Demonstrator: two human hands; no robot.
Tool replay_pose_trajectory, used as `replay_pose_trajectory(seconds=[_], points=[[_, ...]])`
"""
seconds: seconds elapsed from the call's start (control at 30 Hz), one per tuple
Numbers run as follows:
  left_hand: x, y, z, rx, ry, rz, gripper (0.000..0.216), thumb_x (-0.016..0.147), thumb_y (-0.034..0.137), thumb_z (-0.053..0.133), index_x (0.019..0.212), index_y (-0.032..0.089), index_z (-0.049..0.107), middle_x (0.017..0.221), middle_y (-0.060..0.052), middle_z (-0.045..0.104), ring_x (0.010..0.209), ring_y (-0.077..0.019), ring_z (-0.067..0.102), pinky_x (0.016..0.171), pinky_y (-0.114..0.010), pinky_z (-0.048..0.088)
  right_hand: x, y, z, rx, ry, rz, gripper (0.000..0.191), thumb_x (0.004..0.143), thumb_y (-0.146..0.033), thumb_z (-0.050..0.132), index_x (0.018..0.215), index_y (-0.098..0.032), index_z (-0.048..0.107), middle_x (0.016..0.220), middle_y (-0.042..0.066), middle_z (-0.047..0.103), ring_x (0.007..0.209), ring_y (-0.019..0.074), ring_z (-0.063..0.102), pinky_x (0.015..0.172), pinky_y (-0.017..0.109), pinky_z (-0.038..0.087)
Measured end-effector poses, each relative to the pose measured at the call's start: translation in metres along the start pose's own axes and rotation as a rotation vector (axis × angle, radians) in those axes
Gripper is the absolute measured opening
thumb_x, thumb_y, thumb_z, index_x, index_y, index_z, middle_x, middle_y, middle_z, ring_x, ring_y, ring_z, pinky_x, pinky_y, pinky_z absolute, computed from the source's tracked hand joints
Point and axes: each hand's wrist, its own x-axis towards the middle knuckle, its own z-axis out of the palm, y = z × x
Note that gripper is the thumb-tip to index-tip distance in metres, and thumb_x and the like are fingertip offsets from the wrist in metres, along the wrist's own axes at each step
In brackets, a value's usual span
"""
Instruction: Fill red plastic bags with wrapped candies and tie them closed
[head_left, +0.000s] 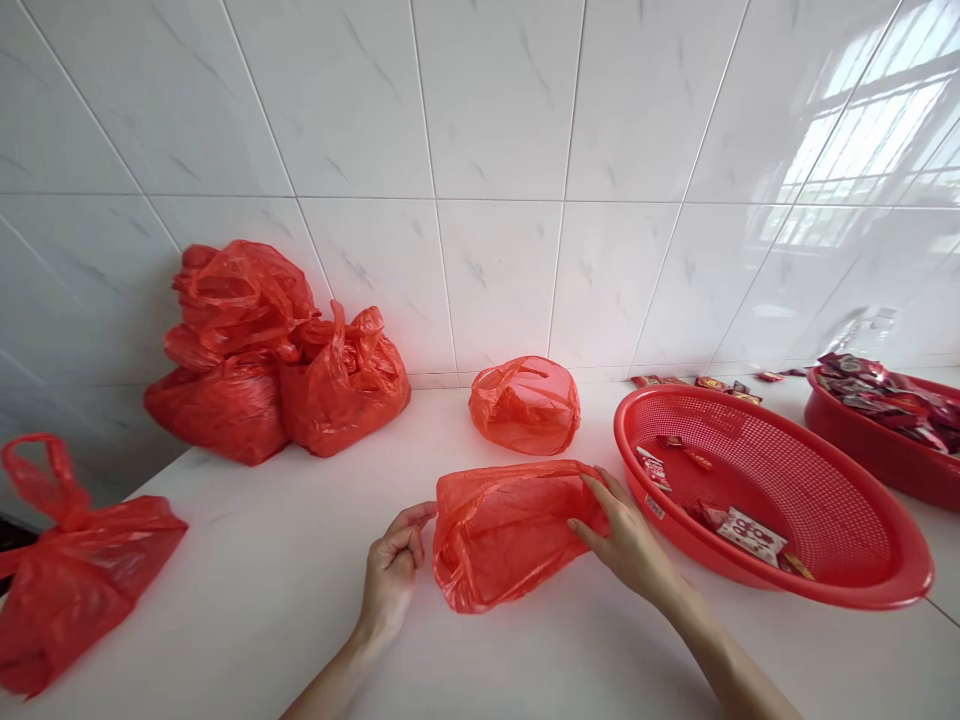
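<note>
A thin red plastic bag [502, 535] lies on the white counter [285, 570] in front of me, its mouth held apart. My left hand [394, 575] pinches the bag's left edge with curled fingers. My right hand [622, 535] grips the bag's right rim, fingers over the top edge. The bag looks empty, though its inside is partly hidden by folds.
A red perforated basket [847, 590] with a few wrapped sweets sits at right; behind it a red basin [877, 450] heaped with sweets. A small filled red bag [525, 405] stands behind. Tied red bags [270, 360] pile at back left; another red bag [67, 570] lies at the left edge.
</note>
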Motion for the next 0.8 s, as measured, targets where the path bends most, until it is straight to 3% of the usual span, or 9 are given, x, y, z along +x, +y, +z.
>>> replay_pose_trajectory(seconds=[0.23, 0.8], points=[[0.0019, 0.0020, 0.0009, 0.025, 0.018, -0.024, 0.011, 0.048, 0.025, 0.044, 0.038, 0.022, 0.039, 0.112, -0.009, 0.071, 0.116, -0.0341, 0.061, 0.105, -0.043, 0.044, 0.0004, 0.0034, 0.0024, 0.027, 0.081, -0.089, 0.062, 0.089, -0.033, 0.056, 0.149, -0.018, 0.043, 0.152, 0.018, 0.047, 0.143, 0.0307, 0.044, 0.114, 0.047, 0.043], [0.0013, -0.0006, -0.0010, 0.020, -0.005, -0.012, 0.010, 0.048, 0.023, 0.045, 0.040, 0.022, 0.040, 0.110, -0.010, 0.070, 0.116, -0.0342, 0.060, 0.102, -0.044, 0.045, -0.0016, 0.0022, 0.0056, -0.035, 0.174, -0.098, 0.060, 0.092, -0.034, 0.048, 0.149, -0.019, 0.038, 0.150, 0.019, 0.047, 0.141, 0.0323, 0.046, 0.109, 0.049, 0.047]])
